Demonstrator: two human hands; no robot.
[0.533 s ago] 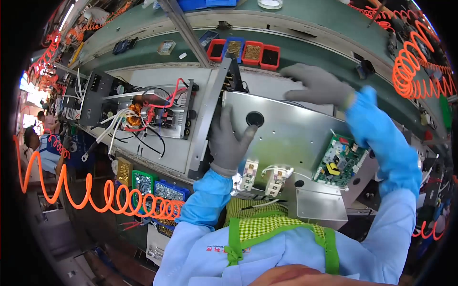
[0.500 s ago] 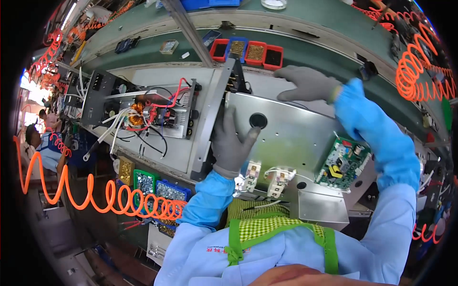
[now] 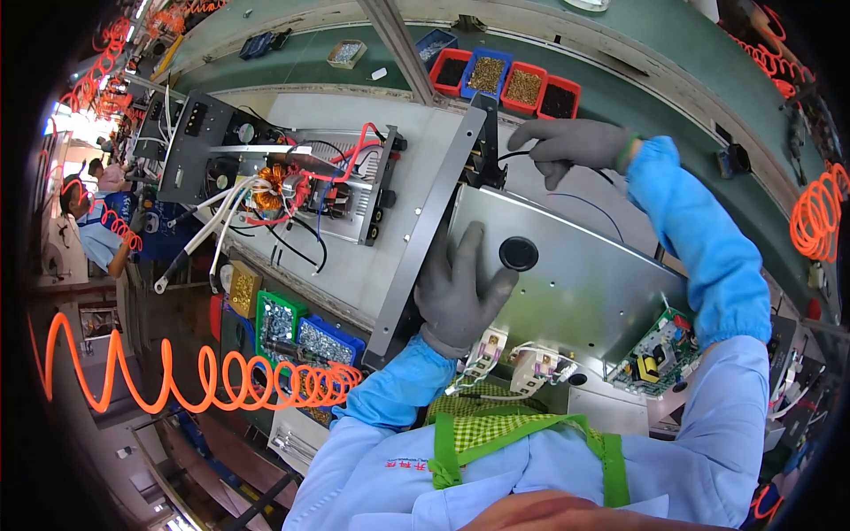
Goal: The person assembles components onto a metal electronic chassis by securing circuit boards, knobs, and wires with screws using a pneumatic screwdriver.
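Note:
My left hand (image 3: 456, 292), in a grey glove, lies with fingers spread on a flat silver metal panel (image 3: 567, 283) with a round black grommet (image 3: 518, 254). The panel is tilted and stands against a dark grey chassis plate (image 3: 429, 230). Behind the panel's far edge, the gloved right hand (image 3: 575, 149) has its fingers curled around a black cable (image 3: 513, 156); the grip itself is partly hidden. A thin blue wire (image 3: 589, 205) runs below that hand. Along the panel's near side are white terminal blocks (image 3: 531, 367) and a green circuit board (image 3: 657, 358).
Left of the chassis sits an open electrical unit (image 3: 292, 181) with copper coils and loose cables. Red and blue bins (image 3: 522, 86) of small parts line the back. More screw bins (image 3: 328, 341) and a coiled orange air hose (image 3: 239, 380) are at the near left.
My right hand has gone from stretched fingers above the panel's far edge to curled fingers at the black cable. The panel's far edge has tipped nearer to me. The left hand stays on it.

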